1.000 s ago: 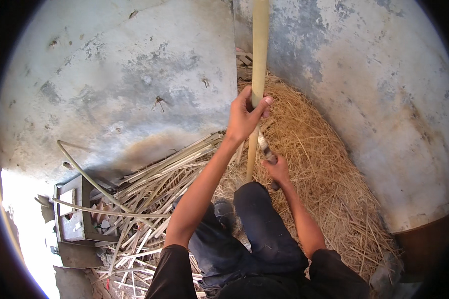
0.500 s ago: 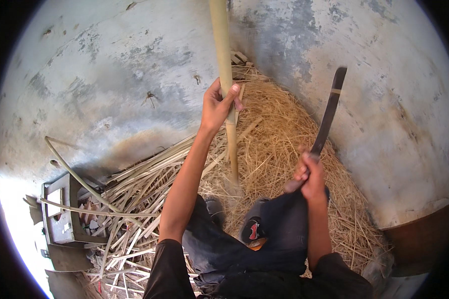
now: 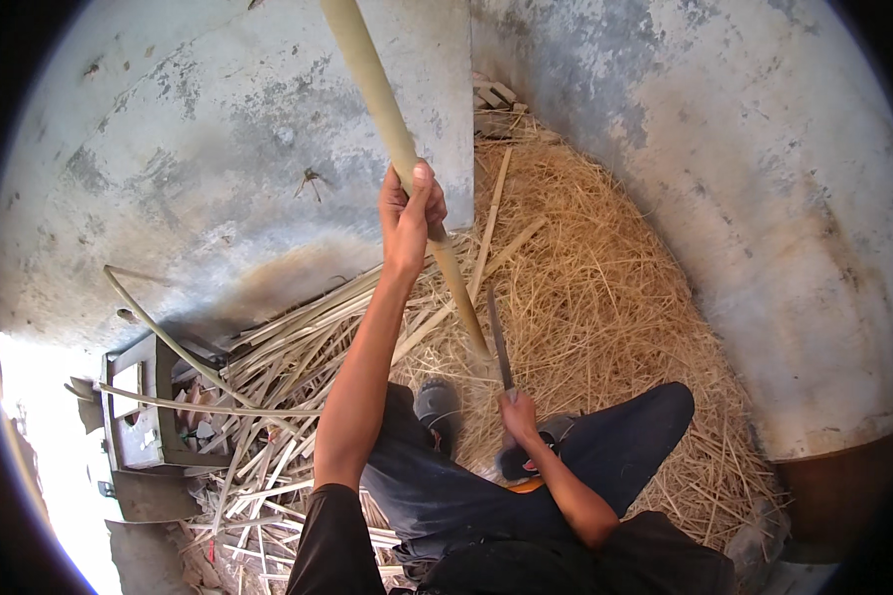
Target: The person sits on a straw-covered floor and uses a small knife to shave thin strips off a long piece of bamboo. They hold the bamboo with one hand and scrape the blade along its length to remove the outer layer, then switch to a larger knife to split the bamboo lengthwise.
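Note:
My left hand point(image 3: 413, 216) is wrapped round a pale bamboo pole point(image 3: 371, 83), thumb lying along it. The pole slants from the top of the view down to the right, its lower end near the floor ahead of my feet. Low in front of me, my right hand point(image 3: 518, 416) grips the handle of a machete point(image 3: 500, 342). Its dark blade points away from me, close to the right of the pole's lower end; whether they touch I cannot tell.
A heap of straw-like shavings point(image 3: 585, 268) fills the corner between two stained walls point(image 3: 218, 129). Long split bamboo strips point(image 3: 298, 342) lie to the left, beside a grey metal frame point(image 3: 134, 407). My shoes point(image 3: 437, 412) stand among the shavings. A brown panel point(image 3: 843, 486) is at the right.
The machete has come down and left from its raised place at the right, beside the pole's lower end. The pole's upper part has tilted to the left with my left hand.

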The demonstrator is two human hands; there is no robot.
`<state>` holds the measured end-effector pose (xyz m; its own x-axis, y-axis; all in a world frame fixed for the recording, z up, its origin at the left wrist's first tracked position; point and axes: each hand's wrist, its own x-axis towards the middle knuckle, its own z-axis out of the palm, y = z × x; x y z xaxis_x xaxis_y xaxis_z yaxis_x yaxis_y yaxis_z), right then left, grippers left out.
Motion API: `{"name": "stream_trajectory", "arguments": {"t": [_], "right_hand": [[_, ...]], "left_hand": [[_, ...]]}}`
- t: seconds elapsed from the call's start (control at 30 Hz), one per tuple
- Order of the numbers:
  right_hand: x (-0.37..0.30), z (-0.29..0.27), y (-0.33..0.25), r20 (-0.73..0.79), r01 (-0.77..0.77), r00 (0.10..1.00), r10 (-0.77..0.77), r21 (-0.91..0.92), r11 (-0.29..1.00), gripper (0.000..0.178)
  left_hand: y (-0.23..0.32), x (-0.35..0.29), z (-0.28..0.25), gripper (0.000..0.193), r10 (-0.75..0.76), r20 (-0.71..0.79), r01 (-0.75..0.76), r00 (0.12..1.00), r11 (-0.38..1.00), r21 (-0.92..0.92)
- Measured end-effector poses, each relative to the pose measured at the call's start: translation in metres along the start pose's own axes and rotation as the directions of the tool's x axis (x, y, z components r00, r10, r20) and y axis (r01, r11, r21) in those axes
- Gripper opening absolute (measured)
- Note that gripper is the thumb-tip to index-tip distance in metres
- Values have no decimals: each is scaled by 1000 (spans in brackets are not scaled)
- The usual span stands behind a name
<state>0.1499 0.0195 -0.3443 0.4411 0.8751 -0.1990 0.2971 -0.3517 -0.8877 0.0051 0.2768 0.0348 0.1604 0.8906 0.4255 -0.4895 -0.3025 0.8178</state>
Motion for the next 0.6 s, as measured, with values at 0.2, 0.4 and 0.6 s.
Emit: {"name": "stream_trajectory", "arguments": {"t": [0.2,0.4,0.6], "right_hand": [[22,1,-26,-97,152,985,-142,103,983,31],[-32,-3,-1,-16,57,998,-58,-21,998,35],[-37,5,30,-77,-26,997,20,-76,997,32]], "left_hand": [[6,-1,-3,26,20,-26,-20,999,1000,-1],[8,0,-4,27,49,-67,-48,997,999,18],[6,3,-8,28,62,-71,-59,996,997,48]]}}
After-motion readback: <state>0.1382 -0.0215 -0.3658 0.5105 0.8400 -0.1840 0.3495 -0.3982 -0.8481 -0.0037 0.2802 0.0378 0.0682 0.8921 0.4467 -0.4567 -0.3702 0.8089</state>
